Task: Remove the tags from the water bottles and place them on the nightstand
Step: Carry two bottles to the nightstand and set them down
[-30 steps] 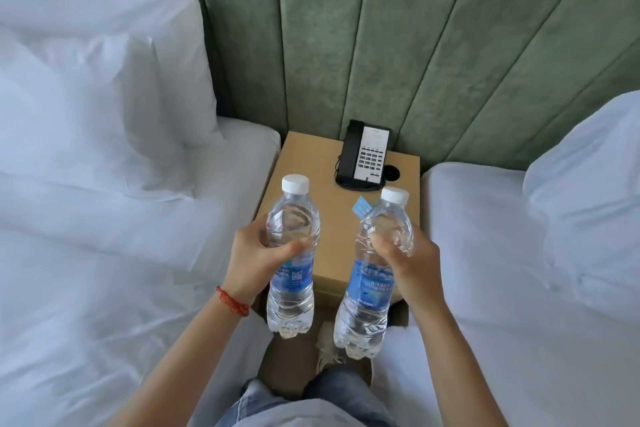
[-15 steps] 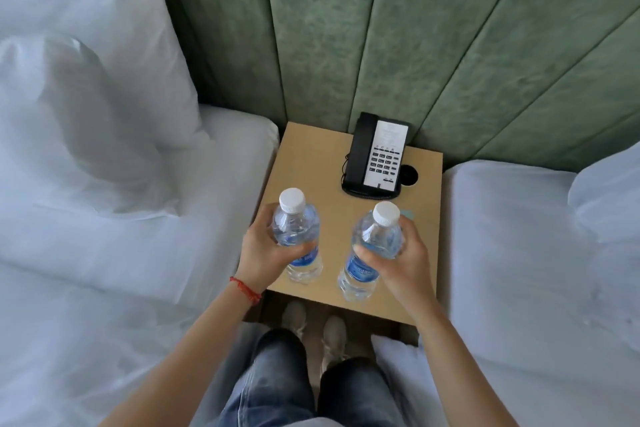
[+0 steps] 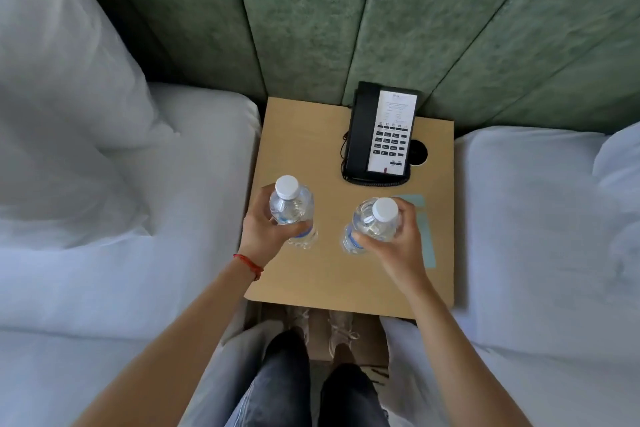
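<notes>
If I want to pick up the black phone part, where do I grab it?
Grab the handset around its middle, coming from above and the left. It lies as a long narrow bar along the left side of the telephone, with bare nightstand beside it; the keypad blocks the right.

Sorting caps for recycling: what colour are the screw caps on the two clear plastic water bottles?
White, both caps; clearest in the head view.

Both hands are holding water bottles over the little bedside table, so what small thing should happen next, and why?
Probably let go of both. The left hand and right hand each grip a bottle that seems to stand upright on the nightstand, clear of the phone. Whether the bases fully rest cannot be told.
</notes>
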